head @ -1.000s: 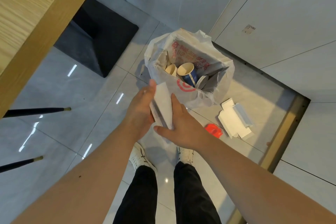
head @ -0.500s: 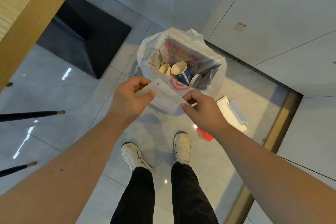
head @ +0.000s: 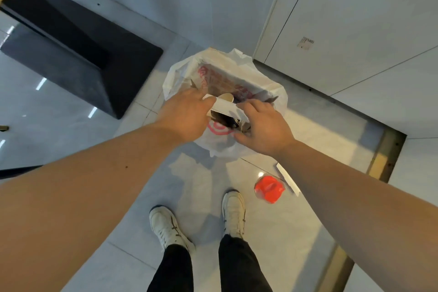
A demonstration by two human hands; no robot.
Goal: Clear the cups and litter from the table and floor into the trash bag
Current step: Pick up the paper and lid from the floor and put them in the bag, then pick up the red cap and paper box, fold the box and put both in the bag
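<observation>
A white plastic trash bag (head: 182, 73) with red print stands open on the tiled floor. Both hands hover over its mouth. My left hand (head: 187, 114) pinches the left end of a white flat card (head: 224, 107); my right hand (head: 263, 125) has its fingers on the card's right end. A paper cup (head: 227, 97) shows inside the bag just behind the card. On the floor to the right lie a red crumpled wrapper (head: 269, 188) and a white cardboard piece (head: 288, 179), mostly hidden by my right forearm.
A dark grey table base (head: 78, 54) stands on the floor at left. White wall panels (head: 355, 31) rise behind the bag, with a brass floor strip (head: 388, 154) at right. My two white shoes (head: 233, 213) stand just before the bag.
Both hands have carried the white card forward from in front of the bag to over its opening. The view has tilted forward, so the table edge has left the frame.
</observation>
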